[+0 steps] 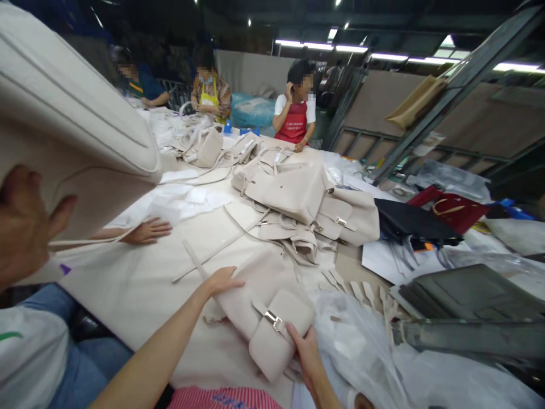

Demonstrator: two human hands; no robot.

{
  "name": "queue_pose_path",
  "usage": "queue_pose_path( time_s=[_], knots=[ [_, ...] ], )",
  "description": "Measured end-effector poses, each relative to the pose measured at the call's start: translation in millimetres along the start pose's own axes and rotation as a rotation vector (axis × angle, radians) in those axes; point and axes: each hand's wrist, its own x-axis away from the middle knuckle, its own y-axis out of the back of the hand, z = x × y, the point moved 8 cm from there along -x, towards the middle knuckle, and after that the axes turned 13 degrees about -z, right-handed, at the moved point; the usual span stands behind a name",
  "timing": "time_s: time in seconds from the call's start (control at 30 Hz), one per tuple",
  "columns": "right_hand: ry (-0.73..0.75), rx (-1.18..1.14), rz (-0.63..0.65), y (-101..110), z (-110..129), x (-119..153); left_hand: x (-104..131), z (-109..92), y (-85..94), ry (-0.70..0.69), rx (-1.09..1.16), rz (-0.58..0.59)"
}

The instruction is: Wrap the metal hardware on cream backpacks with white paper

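A cream leather bag [259, 284] lies tilted on the table in front of me, its small flap pocket [283, 335] facing up. A metal clasp [273, 320] fastens the flap. My left hand [222, 281] grips the upper left edge of the bag, the fingers partly out of sight. At the lower right, my right hand [307, 352] holds the pocket side, thumb on top near the clasp and the other fingers mostly hidden. A thin strap [217, 253] runs across the table beyond my left hand.
More cream bags [289, 187] are piled ahead. A co-worker's hand [25, 221] is at a large bag [76, 113] close on the left; another hand [149, 232] rests on the table. Plastic wrap [349, 324], strap pieces [361, 292] and dark grey sheets [464, 289] lie rightward. Several people work beyond.
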Motion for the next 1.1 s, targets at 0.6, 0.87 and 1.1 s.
queue_pose_path(
  time_s=[0.6, 0.87, 1.1],
  knots=[
    [1.564, 1.101, 0.361, -97.2, 167.0, 158.9, 170.9, -27.7, -7.4, 0.084, 0.146, 0.096],
    [1.824, 0.872, 0.146, -114.5, 140.5, 194.4, 147.3, -135.3, 63.2, -0.323, 0.109, -0.498],
    [1.525, 0.482, 0.593, -69.1, 153.3, 200.0, 125.3, -122.4, 10.7, -0.147, 0.486, -0.125]
  ],
)
